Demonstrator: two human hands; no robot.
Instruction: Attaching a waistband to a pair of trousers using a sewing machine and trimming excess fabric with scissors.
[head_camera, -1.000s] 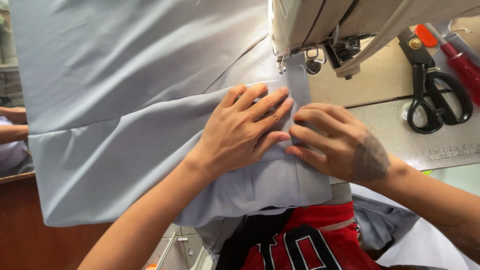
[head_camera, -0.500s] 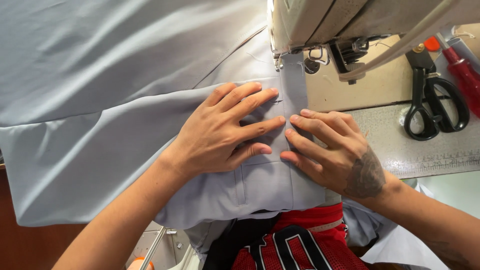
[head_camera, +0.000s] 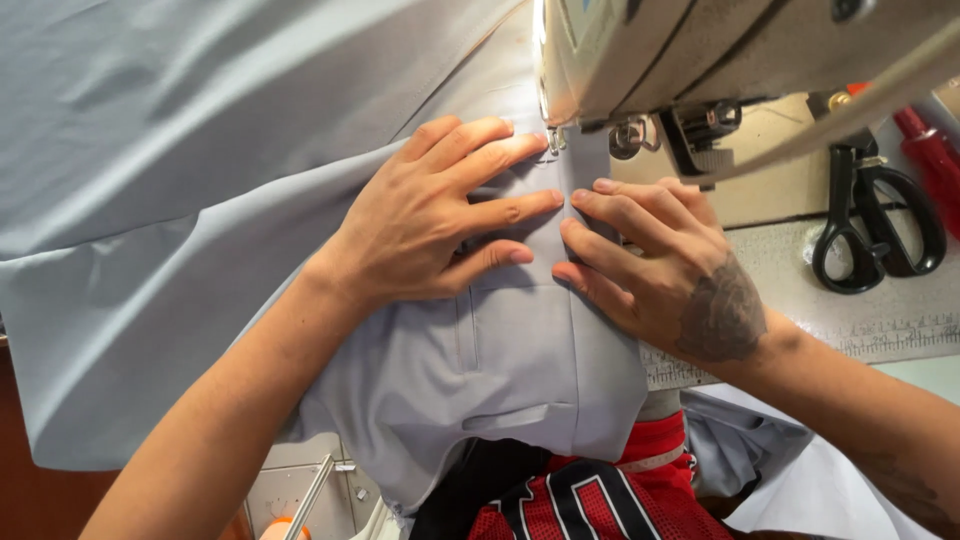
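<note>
Grip, left hand (head_camera: 430, 225): released, flat on grey fabric (head_camera: 200, 200).
Grip, right hand (head_camera: 665, 265): released, pressed alongside.
Fabric: spread beneath sewing machine (head_camera: 720, 60).
Worktop (head_camera: 780, 270): black scissors (head_camera: 875, 225) laid right.

Pale work table (head_camera: 800, 265) fills right side, surface speckled grey-white, measuring strip (head_camera: 890, 335) along near edge. Black-handled scissors (head_camera: 875, 225) lie flat on table, just beside red-handled tool (head_camera: 930, 160) at far right. Dark reddish-brown wood panel (head_camera: 25, 500) at lower left corner. White metal frame with rod (head_camera: 310, 490) shows below table edge; small orange object (head_camera: 285, 528) near it. Light even, soft, no hard shadows.
</note>
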